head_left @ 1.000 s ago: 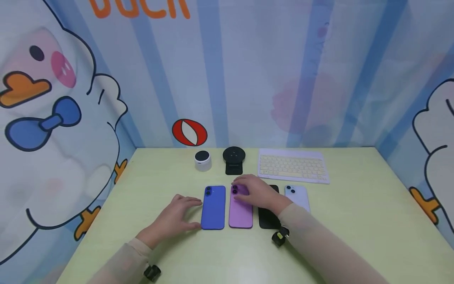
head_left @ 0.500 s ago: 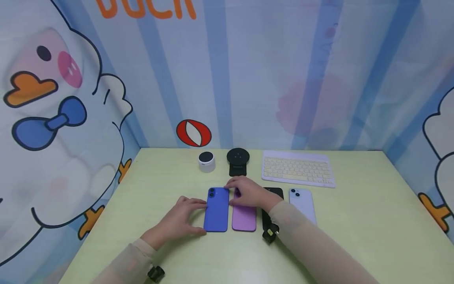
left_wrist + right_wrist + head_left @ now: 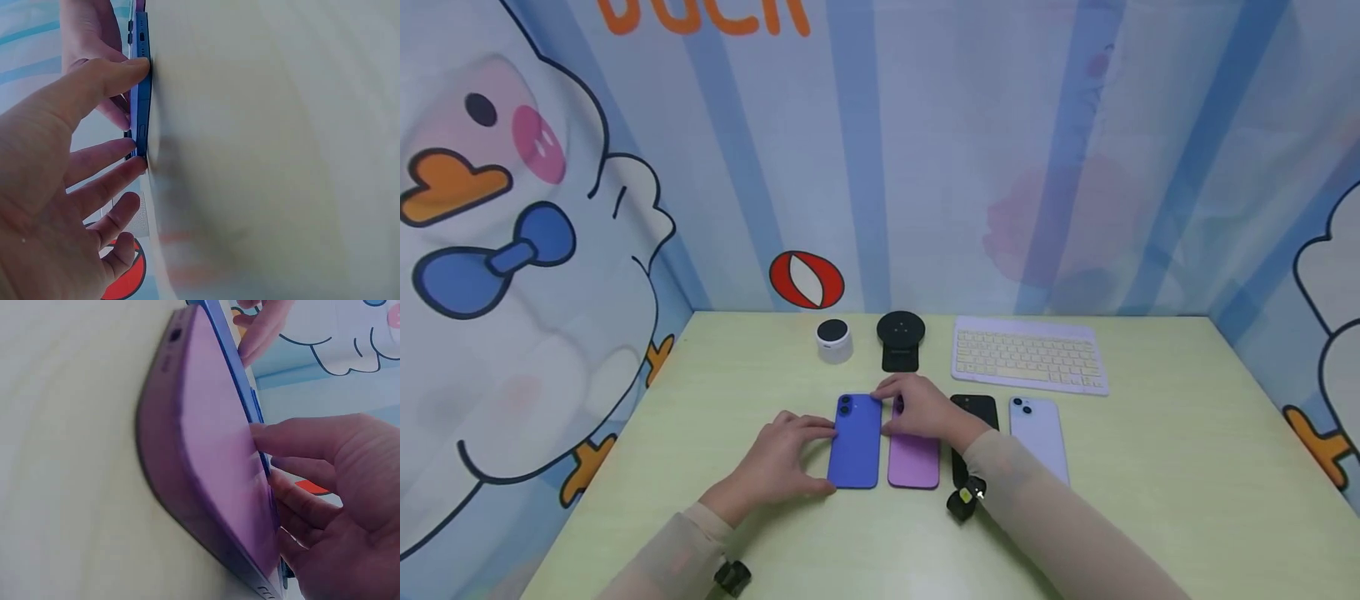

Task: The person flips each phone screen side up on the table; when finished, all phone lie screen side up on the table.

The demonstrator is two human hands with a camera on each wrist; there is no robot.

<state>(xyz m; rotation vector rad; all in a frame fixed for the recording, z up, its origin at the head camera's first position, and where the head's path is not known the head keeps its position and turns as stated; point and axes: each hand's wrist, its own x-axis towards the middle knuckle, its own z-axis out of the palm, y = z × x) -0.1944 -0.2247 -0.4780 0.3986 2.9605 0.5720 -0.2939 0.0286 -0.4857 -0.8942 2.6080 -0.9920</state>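
Observation:
A blue smartphone point(image 3: 854, 454) lies back up on the table, its two cameras at the top left. My left hand point(image 3: 778, 460) holds its left side, thumb at the lower left corner and fingertips on the long edge. At the upper right corner, my right hand point(image 3: 917, 407) grips it, with a finger at the top edge and the thumb on the right edge. Under that hand lies a purple smartphone point(image 3: 914, 463), partly hidden. The left wrist view shows the left thumb and two fingers against the blue phone's edge point(image 3: 143, 103); the other fingers stay off it.
A black smartphone point(image 3: 974, 406), partly behind the right sleeve, and a pale lilac smartphone point(image 3: 1040, 433) lie to the right. Behind stand a small white cylinder with a black top point(image 3: 834, 343), a black round-headed stand point(image 3: 900, 340) and a lilac keyboard point(image 3: 1028, 355).
My right hand has moved left from the purple smartphone to the blue smartphone's upper right corner. My left hand stays at the blue smartphone's left side. The view has shifted slightly.

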